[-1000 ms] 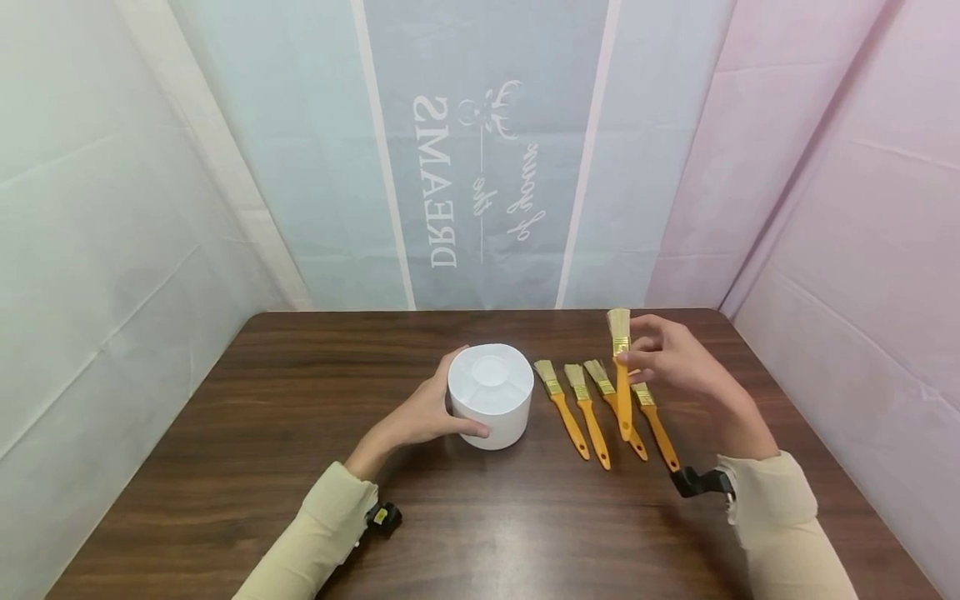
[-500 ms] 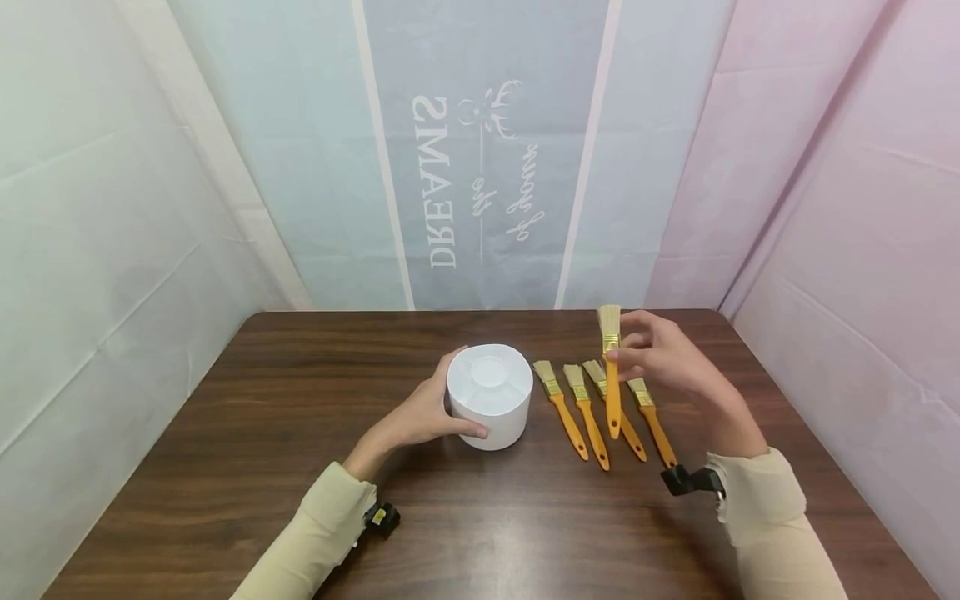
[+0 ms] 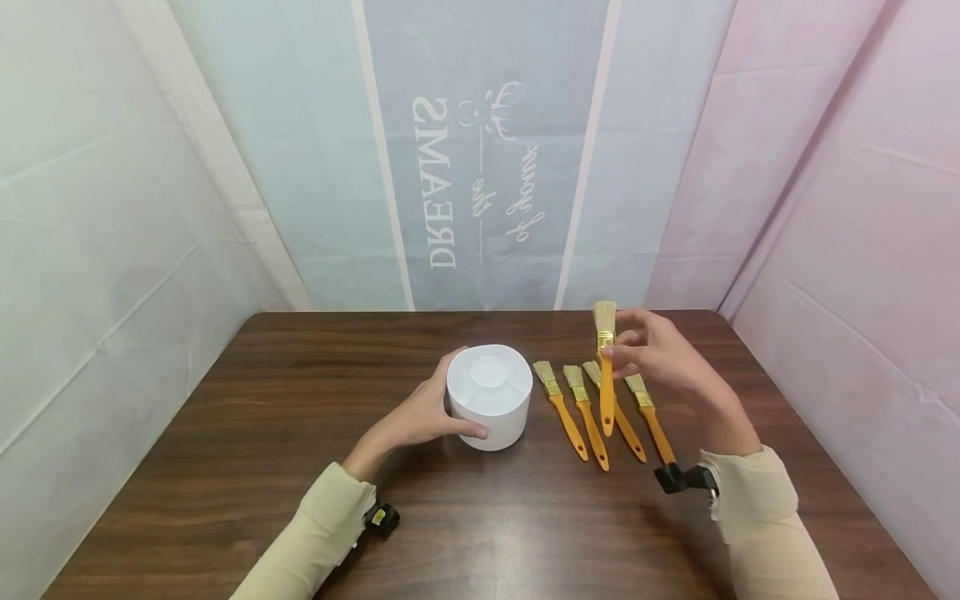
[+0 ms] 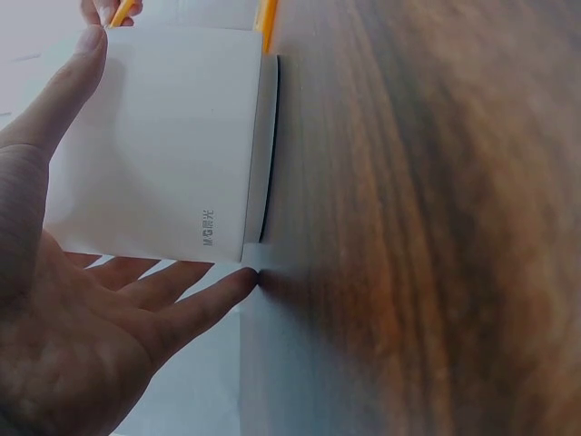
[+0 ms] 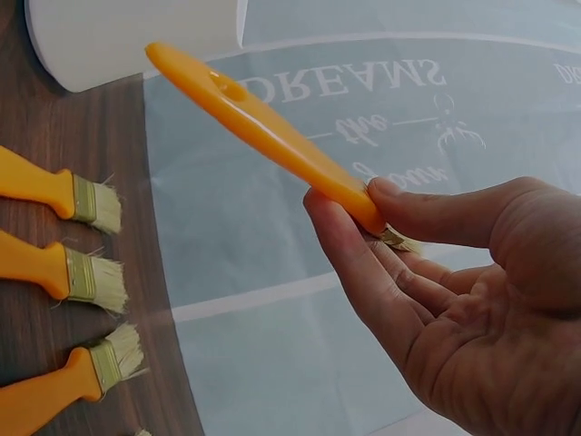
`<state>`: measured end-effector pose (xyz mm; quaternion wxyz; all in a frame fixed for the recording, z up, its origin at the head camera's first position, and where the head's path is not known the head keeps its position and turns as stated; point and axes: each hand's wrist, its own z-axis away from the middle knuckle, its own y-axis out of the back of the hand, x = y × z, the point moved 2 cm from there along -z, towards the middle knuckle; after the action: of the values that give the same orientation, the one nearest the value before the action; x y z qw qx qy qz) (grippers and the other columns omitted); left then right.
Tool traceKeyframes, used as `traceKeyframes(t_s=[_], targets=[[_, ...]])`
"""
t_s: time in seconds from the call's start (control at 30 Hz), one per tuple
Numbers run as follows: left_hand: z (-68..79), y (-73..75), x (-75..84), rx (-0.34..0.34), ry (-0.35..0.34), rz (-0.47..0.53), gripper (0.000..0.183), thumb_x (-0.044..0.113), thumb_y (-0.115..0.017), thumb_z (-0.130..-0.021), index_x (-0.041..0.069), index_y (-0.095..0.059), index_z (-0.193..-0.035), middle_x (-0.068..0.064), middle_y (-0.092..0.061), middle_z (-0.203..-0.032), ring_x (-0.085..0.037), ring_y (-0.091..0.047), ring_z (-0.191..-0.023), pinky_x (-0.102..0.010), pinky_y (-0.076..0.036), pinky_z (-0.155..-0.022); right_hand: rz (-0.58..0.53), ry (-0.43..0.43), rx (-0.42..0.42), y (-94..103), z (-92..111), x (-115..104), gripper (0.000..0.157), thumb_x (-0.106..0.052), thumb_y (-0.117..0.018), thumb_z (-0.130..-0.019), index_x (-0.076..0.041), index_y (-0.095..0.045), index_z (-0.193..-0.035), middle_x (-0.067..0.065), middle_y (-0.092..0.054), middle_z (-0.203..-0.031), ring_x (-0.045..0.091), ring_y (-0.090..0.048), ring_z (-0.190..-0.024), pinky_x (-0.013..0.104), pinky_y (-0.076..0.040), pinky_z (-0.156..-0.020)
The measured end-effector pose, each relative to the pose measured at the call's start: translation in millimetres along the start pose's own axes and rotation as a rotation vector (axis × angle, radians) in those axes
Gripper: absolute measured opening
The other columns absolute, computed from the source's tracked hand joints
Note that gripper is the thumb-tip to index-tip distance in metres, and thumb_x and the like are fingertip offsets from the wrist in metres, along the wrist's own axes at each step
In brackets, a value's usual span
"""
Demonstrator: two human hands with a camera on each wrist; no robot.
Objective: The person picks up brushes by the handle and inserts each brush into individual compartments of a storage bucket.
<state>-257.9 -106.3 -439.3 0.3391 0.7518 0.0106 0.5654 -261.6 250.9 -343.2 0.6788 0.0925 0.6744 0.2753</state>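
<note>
Two-handed hold at a brown table (image 3: 480, 542); my left hand (image 3: 422, 412) grasps a white pot (image 3: 491, 427), thumb across its near side and fingers round the far side; the pot stands upright on the table, and its top shows a round centre with lines running to the rim; small grey lettering (image 4: 208, 228) marks its wall near the base.

My right hand (image 3: 660, 354) pinches a paintbrush (image 3: 607, 398) between thumb and fingers near the metal band; this brush is raised off the table to the right of the pot, pale bristles upward and orange handle hanging down; in the head view it partly covers the third of four brushes lying on the wood, namely the first brush (image 3: 567, 423), just beside the pot, the second brush (image 3: 592, 429), the third brush (image 3: 630, 437) and the fourth brush (image 3: 656, 427), all with bristles toward the far edge; behind the table hangs a pale cloth (image 3: 517, 42) lettered "DREAMS", reversed.
</note>
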Motion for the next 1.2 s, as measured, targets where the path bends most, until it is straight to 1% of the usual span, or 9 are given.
traceKeyframes(t_s=[0.1,0.2,0.37,0.47,0.57,0.73,1.03,1.2], targets=[[0.1,0.4,0.1,-0.001,0.004,0.000,0.130,0.032,-0.099,-0.068,0.020,-0.012,-0.164,-0.006,-0.050,-0.154,-0.025,-0.049,-0.141,-0.052,-0.033,-0.120,-0.004,0.004,-0.002,-0.5,-1,-3,0.071,-0.010,-0.065,-0.101,0.006,-0.024,-0.156,0.030,-0.067,-0.118,0.028,-0.076,-0.088,0.040,-0.063,-0.080],[0.2,0.7,0.1,-0.002,0.006,0.000,0.130,0.032,-0.099,-0.068,0.021,-0.012,-0.164,-0.006,-0.050,-0.154,-0.025,-0.049,-0.141,-0.052,-0.033,-0.120,-0.018,0.018,-0.003,-2.2,-2,-8,0.070,-0.010,-0.066,-0.101,0.006,-0.025,-0.156,0.028,-0.068,-0.116,0.027,-0.076,-0.086,0.039,-0.063,-0.079],[0.1,0.5,0.1,-0.005,0.007,0.004,0.129,0.032,-0.098,-0.068,0.021,-0.012,-0.164,-0.007,-0.050,-0.153,-0.025,-0.049,-0.141,-0.053,-0.033,-0.120,-0.086,0.028,-0.014,-7.4,-3,-16,0.068,-0.007,-0.066,-0.100,0.006,-0.027,-0.154,0.025,-0.068,-0.112,0.023,-0.075,-0.086,0.041,-0.063,-0.080],[-0.2,0.2,0.4,-0.006,0.008,0.001,0.129,0.032,-0.098,-0.068,0.021,-0.012,-0.164,-0.007,-0.050,-0.153,-0.025,-0.049,-0.141,-0.052,-0.033,-0.120,-0.105,0.028,-0.020,-10.1,-4,-20,0.068,-0.007,-0.066,-0.100,0.006,-0.027,-0.154,0.025,-0.068,-0.112,0.023,-0.075,-0.086,0.041,-0.064,-0.079],[-0.2,0.3,2.0,-0.004,0.007,0.001,0.130,0.030,-0.099,-0.068,0.019,-0.013,-0.164,-0.007,-0.050,-0.154,-0.025,-0.049,-0.141,-0.051,-0.033,-0.120,-0.096,0.026,-0.020,-12.4,-5,-24,0.069,-0.010,-0.067,-0.100,0.004,-0.027,-0.155,0.025,-0.068,-0.113,0.025,-0.075,-0.086,0.039,-0.064,-0.078],[-0.5,0.7,3.7,-0.001,-0.001,-0.002,0.131,0.028,-0.099,-0.067,0.014,-0.013,-0.164,-0.009,-0.049,-0.154,-0.026,-0.049,-0.142,-0.051,-0.032,-0.121,-0.095,0.026,-0.010,-15.5,-7,-27,0.070,-0.009,-0.067,-0.100,0.004,-0.027,-0.155,0.026,-0.069,-0.114,0.025,-0.076,-0.085,0.040,-0.064,-0.078],[-1.1,0.8,3.1,0.003,-0.004,-0.009,0.130,0.029,-0.099,-0.067,0.015,-0.013,-0.164,-0.009,-0.048,-0.156,-0.026,-0.048,-0.142,-0.051,-0.032,-0.121,-0.082,0.046,-0.004,-21.3,-9,-34,0.071,-0.009,-0.068,-0.100,0.003,-0.025,-0.156,0.027,-0.070,-0.115,0.026,-0.077,-0.082,0.042,-0.064,-0.077],[-1.7,0.7,1.9,0.007,0.002,-0.012,0.130,0.029,-0.100,-0.067,0.017,-0.014,-0.163,-0.009,-0.048,-0.155,-0.026,-0.049,-0.142,-0.051,-0.032,-0.121,-0.095,0.080,0.002,-24.1,-10,-37,0.067,-0.006,-0.066,-0.100,0.005,-0.027,-0.153,0.027,-0.071,-0.111,0.025,-0.077,-0.084,0.040,-0.064,-0.076]])
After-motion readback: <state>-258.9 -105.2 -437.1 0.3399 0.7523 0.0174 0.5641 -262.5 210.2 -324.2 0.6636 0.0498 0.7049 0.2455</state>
